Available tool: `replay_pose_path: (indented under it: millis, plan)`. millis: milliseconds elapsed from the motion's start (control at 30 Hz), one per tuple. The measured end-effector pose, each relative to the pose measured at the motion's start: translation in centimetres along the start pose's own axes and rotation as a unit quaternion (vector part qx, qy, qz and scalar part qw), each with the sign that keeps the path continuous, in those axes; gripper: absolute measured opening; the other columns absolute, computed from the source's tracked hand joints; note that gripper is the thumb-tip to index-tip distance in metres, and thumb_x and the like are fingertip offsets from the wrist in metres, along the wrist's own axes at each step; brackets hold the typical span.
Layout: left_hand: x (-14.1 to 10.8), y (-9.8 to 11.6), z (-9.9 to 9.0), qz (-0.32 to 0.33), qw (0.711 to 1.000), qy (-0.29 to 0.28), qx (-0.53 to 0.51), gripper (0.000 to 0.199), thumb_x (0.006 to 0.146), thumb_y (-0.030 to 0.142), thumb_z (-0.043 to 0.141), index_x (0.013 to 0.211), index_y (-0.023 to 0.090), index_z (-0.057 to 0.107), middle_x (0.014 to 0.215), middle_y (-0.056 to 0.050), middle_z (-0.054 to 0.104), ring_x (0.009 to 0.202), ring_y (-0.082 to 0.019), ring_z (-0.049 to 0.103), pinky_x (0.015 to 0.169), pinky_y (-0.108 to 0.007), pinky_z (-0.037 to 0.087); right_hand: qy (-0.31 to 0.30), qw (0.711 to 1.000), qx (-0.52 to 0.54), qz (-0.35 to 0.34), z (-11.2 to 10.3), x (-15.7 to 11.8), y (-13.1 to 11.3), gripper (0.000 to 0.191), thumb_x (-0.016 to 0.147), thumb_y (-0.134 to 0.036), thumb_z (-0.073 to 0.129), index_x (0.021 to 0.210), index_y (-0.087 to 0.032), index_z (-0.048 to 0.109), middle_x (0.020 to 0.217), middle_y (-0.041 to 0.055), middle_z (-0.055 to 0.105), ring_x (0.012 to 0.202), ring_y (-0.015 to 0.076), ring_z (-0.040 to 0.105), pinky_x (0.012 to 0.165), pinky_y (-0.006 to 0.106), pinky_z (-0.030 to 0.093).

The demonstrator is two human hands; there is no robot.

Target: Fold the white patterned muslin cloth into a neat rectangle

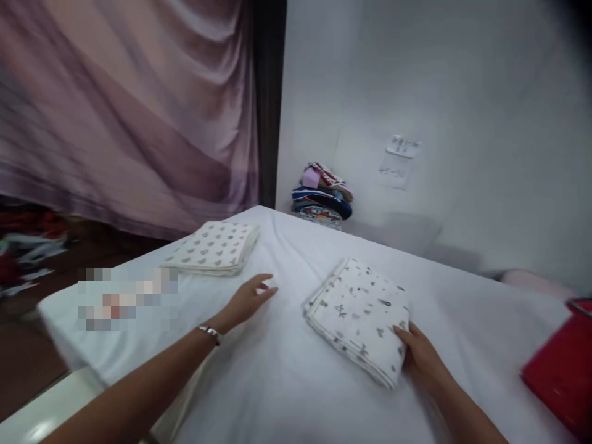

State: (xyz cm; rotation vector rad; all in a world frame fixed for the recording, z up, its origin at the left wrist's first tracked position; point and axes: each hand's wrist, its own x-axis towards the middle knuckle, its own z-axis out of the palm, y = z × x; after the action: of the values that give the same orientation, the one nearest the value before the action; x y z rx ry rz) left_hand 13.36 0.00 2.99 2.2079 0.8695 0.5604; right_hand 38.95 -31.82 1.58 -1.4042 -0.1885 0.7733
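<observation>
My right hand grips the near right edge of a folded white cloth printed with small grey and dark figures, thumb on top and fingers underneath. The cloth is tilted, and I cannot tell whether it still touches the bed. My left hand, with a bracelet at the wrist, is over the white sheet left of this cloth. Its fingers are apart and hold nothing. Beyond the left hand, a second folded white cloth with rows of small grey prints lies flat.
The white-sheeted surface spans the middle. A red item sits at the right edge. Folded clothes are piled by the wall at the back. A pinkish curtain hangs at the left. A blurred-out patch covers something at left.
</observation>
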Motion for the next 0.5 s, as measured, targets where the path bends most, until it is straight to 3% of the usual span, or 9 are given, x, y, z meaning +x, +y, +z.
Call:
replay_pose_path:
  millis: [133, 200, 267, 333, 400, 500]
  plan:
    - [0.3, 5.9, 7.5, -0.058, 0.986, -0.121, -0.104, 0.061, 0.071, 0.055, 0.058, 0.118, 0.017, 0.051, 0.114, -0.011, 0.059, 0.082, -0.020, 0.061, 0.063, -0.027, 0.048, -0.016, 0.996, -0.063, -0.058, -0.9, -1.2, -1.7, 0.064, 0.071, -0.037, 0.065, 0.129, -0.022, 0.042, 0.108, 0.0062, 0.066, 0.091, 0.0243, 0.064, 0.076, 0.036, 0.052]
    - [0.2, 8.0, 9.7, -0.094, 0.968, -0.179, -0.148, 0.067, 0.066, 0.054, 0.063, 0.119, 0.015, 0.050, 0.114, -0.014, 0.059, 0.081, -0.022, 0.062, 0.056, -0.026, 0.046, 0.034, 0.981, -0.174, -0.074, -2.4, -1.6, -1.9, 0.065, 0.071, -0.039, 0.062, 0.130, -0.023, 0.042, 0.111, 0.0066, 0.064, 0.092, 0.0263, 0.063, 0.076, 0.039, 0.052]
    - [-0.2, 9.5, 11.0, -0.129, 0.938, -0.239, -0.214, 0.067, 0.065, 0.056, 0.063, 0.115, 0.013, 0.052, 0.109, -0.014, 0.061, 0.081, -0.023, 0.062, 0.053, -0.026, 0.045, 0.113, 0.933, -0.312, -0.137, -3.7, -2.3, -1.6, 0.063, 0.069, -0.039, 0.061, 0.128, -0.023, 0.047, 0.120, 0.0078, 0.058, 0.105, 0.0296, 0.057, 0.083, 0.043, 0.049]
    - [-0.5, 10.5, 11.5, -0.164, 0.898, -0.283, -0.294, 0.062, 0.065, 0.060, 0.062, 0.107, 0.013, 0.057, 0.104, -0.013, 0.064, 0.082, -0.024, 0.062, 0.054, -0.026, 0.046, 0.144, 0.880, -0.398, -0.216, -4.0, -3.4, -1.3, 0.059, 0.071, -0.040, 0.058, 0.127, -0.023, 0.049, 0.131, 0.0068, 0.050, 0.119, 0.0297, 0.046, 0.093, 0.044, 0.044]
    - [-0.9, 11.0, 12.0, -0.204, 0.863, -0.291, -0.360, 0.059, 0.065, 0.062, 0.061, 0.100, 0.014, 0.060, 0.101, -0.011, 0.065, 0.083, -0.022, 0.061, 0.057, -0.026, 0.046, 0.095, 0.862, -0.429, -0.253, -3.0, -4.9, -0.6, 0.057, 0.077, -0.043, 0.052, 0.130, -0.024, 0.045, 0.134, 0.0059, 0.048, 0.123, 0.0276, 0.042, 0.096, 0.043, 0.041]
    - [-1.1, 11.4, 12.7, -0.254, 0.830, -0.273, -0.415, 0.057, 0.068, 0.064, 0.056, 0.095, 0.015, 0.063, 0.096, -0.010, 0.067, 0.081, -0.020, 0.061, 0.057, -0.025, 0.046, -0.027, 0.833, -0.480, -0.276, 0.4, -6.7, 1.2, 0.064, 0.077, -0.043, 0.054, 0.136, -0.026, 0.038, 0.136, 0.0072, 0.045, 0.124, 0.0282, 0.041, 0.099, 0.045, 0.038]
